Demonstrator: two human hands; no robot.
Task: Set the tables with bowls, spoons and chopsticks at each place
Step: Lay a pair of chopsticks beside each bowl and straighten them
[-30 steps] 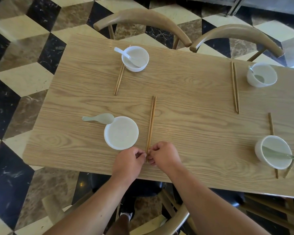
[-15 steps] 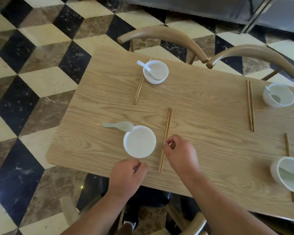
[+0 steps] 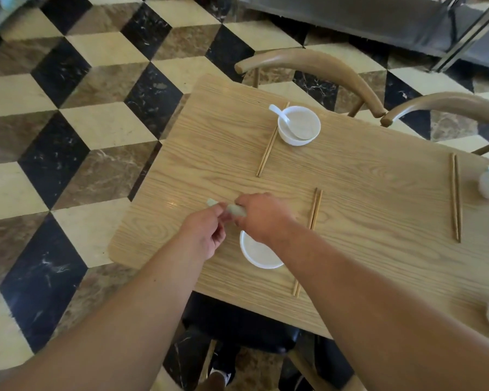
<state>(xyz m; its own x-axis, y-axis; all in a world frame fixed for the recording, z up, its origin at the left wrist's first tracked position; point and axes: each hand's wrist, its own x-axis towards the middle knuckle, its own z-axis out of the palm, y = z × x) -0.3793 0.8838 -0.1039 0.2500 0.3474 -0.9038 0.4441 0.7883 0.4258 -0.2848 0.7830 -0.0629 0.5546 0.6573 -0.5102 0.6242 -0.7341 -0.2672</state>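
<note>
Now | spoon (image 3: 232, 210) between both hands (image 3: 254, 214) | beyond bowl (image 3: 259, 256)

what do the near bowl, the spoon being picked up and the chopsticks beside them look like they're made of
Near bowl: glossy white, likely ceramic or melamine.
Spoon: pale green, slightly translucent, probably plastic or melamine.
Chopsticks: matte tan, thin sticks, apparently bamboo or wood.
</note>
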